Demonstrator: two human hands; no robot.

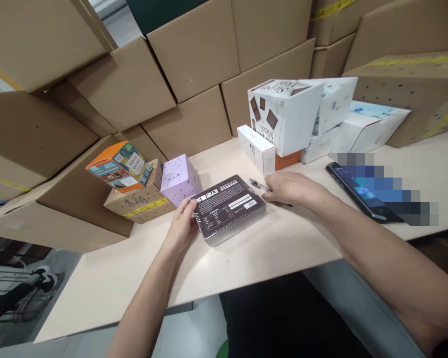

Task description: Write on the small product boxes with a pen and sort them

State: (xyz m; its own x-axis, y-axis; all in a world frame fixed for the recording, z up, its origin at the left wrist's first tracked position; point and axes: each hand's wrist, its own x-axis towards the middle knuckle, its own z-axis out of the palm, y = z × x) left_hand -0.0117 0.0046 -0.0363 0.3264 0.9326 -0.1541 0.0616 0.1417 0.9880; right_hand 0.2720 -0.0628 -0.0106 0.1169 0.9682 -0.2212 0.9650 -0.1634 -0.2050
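A flat dark box (pixel 229 206) with white print and a barcode, shiny as if wrapped in film, lies on the table in the middle of the head view. My left hand (pixel 184 219) grips its left edge, thumb on top and fingers down the side. Just right of the box, my right hand (pixel 289 188) is low over the table with its fingers closed around a pen (pixel 259 185). The pen's clip end shows on the left of the fingers and a dark end on the right; its middle is hidden under the hand.
Behind my right hand stand a slim white box (pixel 257 144) and a large white box (pixel 283 117). A purple box (pixel 179 176) and an orange box (pixel 117 166) on a small carton (pixel 145 201) stand left. A dark device with a screen (pixel 358 191) lies right. Cardboard cartons (pixel 194 44) wall the back.
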